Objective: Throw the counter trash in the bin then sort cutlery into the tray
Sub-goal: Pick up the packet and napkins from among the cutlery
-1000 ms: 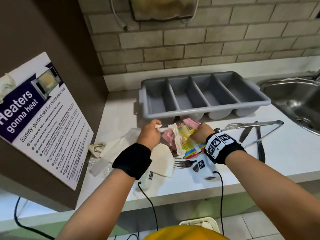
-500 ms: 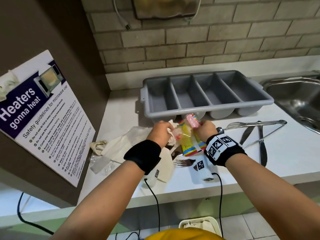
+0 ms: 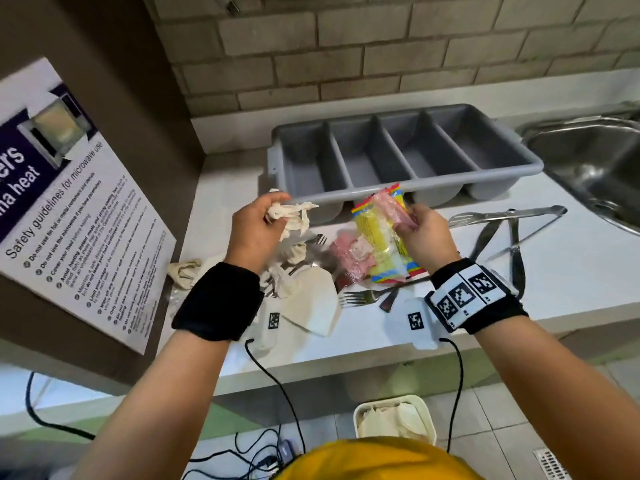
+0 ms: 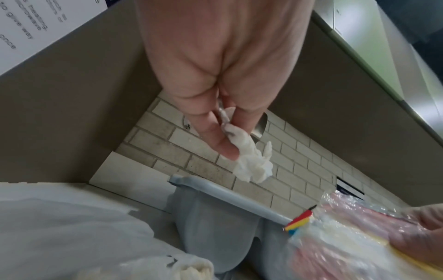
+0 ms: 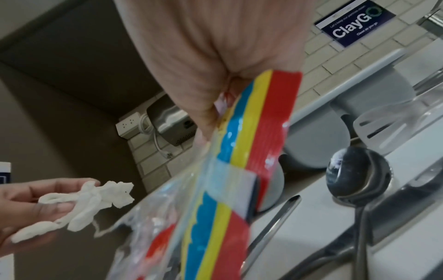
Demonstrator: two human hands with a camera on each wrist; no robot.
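My left hand [image 3: 259, 223] pinches a crumpled white tissue [image 3: 292, 216] [image 4: 249, 163] above the counter, in front of the grey cutlery tray [image 3: 408, 188]. My right hand [image 3: 420, 233] grips colourful plastic wrappers [image 3: 381, 233] [image 5: 227, 189], yellow, red, blue and pink, lifted off the counter. Under my hands lie more tissues [image 3: 291, 271], a white paper sheet [image 3: 311, 306], forks [image 3: 363, 297] and a spoon [image 5: 357, 180]. Tongs [image 3: 505, 216] and knives [image 3: 516, 258] lie to the right. The white bin [image 3: 394, 422] stands on the floor below the counter.
A steel sink [image 3: 595, 168] is at the right. A brown cabinet side with a safety poster [image 3: 69, 216] walls off the left. A crumpled tissue [image 3: 183, 271] and clear plastic lie by the poster. Cables [image 3: 277, 393] hang from the wrist cameras.
Both hands have risen from the trash pile and moved apart. The left has pulled a tissue up and leftward; the right has lifted the wrappers clear of the counter.
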